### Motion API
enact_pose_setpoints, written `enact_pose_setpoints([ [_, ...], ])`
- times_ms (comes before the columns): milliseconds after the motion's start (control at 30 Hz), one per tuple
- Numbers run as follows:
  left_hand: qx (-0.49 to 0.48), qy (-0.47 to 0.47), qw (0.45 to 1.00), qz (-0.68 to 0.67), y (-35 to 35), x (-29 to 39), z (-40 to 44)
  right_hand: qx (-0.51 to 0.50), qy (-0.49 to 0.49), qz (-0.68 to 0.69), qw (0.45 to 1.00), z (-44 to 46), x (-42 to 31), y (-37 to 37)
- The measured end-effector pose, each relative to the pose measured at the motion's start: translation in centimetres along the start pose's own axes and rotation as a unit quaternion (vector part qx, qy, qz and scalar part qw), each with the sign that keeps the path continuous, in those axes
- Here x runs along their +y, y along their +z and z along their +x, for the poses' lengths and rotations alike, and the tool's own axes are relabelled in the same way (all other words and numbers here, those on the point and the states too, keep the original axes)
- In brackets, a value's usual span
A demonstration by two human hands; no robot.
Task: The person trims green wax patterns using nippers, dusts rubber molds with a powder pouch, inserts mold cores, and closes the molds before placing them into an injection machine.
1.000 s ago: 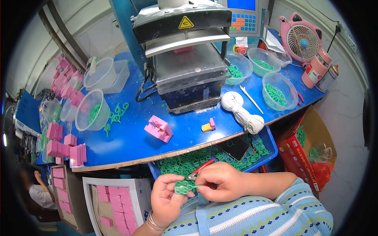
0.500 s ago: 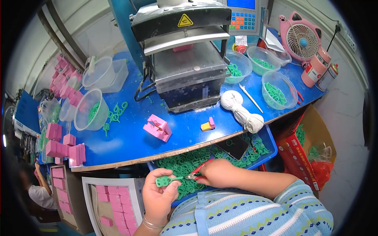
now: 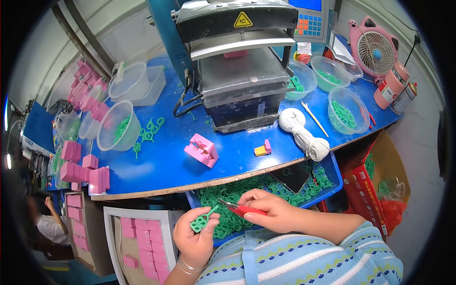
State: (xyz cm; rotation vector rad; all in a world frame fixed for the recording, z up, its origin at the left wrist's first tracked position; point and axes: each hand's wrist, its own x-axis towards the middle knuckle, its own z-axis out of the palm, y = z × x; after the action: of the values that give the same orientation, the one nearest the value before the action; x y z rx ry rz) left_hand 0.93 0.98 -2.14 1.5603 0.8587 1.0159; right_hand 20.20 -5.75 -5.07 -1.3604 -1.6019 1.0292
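My left hand [image 3: 194, 236] pinches a green openwork piece [image 3: 201, 222] between thumb and fingers; its thin stem points up and to the right. My right hand [image 3: 273, 211] is wrapped round red-handled cutting pliers [image 3: 248, 210]. Their metal jaws are close to the stem's tip; whether they touch it I cannot tell. Below both hands, a blue tray [image 3: 336, 183] holds a heap of green ring-shaped pieces [image 3: 230, 230]. A dark phone [image 3: 292, 177] lies on the heap, towards the tray's back right.
On the blue table [image 3: 164, 164] stand a press machine [image 3: 244, 90], a pink block mould [image 3: 203, 150], a white cloth bundle [image 3: 304, 134] and tubs of green pieces [image 3: 348, 114]. Pink blocks fill a box [image 3: 108, 232] at lower left. A co-worker's arm [image 3: 56, 216] shows far left.
The pliers have moved from the green piece's stem up and slightly left, turning so their handles show more. My left hand has tilted the piece upward. The whole view has shifted slightly.
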Motion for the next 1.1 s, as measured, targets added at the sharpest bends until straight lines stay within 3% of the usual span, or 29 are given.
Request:
enact_pose_setpoints([
  [33,0.008,0.053,0.997,0.060,0.0,-0.2,0.0,0.044,-0.063,0.084,0.994,-0.1,-0.3,0.1],
  [133,0.009,0.131,0.981,0.146,0.1,-0.5,0.1,-0.029,-0.007,0.164,0.986,-0.4,-0.9,-0.1],
  [267,-0.011,0.190,0.951,0.243,0.0,-0.3,0.4,-0.052,0.003,0.135,0.989,-0.3,-1.5,-0.5],
  [467,-0.025,0.209,0.945,0.249,0.2,-0.5,0.5,-0.027,-0.003,0.116,0.993,-0.3,-1.6,-0.4],
  [700,-0.021,0.175,0.955,0.240,0.2,-0.2,0.5,0.007,-0.005,-0.017,1.000,-0.4,0.1,-0.1],
  [767,-0.029,0.143,0.976,0.160,0.0,-0.3,0.7,0.010,0.005,-0.060,0.998,-0.4,1.3,0.3],
  [833,-0.045,0.095,0.989,0.101,0.0,-0.1,0.4,-0.049,0.055,-0.266,0.961,-0.5,2.4,0.9],
  [867,-0.062,0.045,0.996,0.042,0.0,0.0,0.2,-0.038,0.015,-0.302,0.953,-0.5,3.1,1.3],
  [1000,-0.093,-0.001,0.995,-0.027,0.3,0.4,0.0,0.062,-0.065,-0.298,0.950,-0.1,2.2,1.1],
  [1067,-0.141,0.089,0.986,0.020,0.6,0.7,0.6,0.037,-0.058,-0.136,0.988,0.6,-1.1,-0.6],
  [1100,-0.143,0.089,0.986,0.018,0.6,0.9,0.9,0.039,-0.057,-0.137,0.988,0.8,-2.2,-1.1],
])
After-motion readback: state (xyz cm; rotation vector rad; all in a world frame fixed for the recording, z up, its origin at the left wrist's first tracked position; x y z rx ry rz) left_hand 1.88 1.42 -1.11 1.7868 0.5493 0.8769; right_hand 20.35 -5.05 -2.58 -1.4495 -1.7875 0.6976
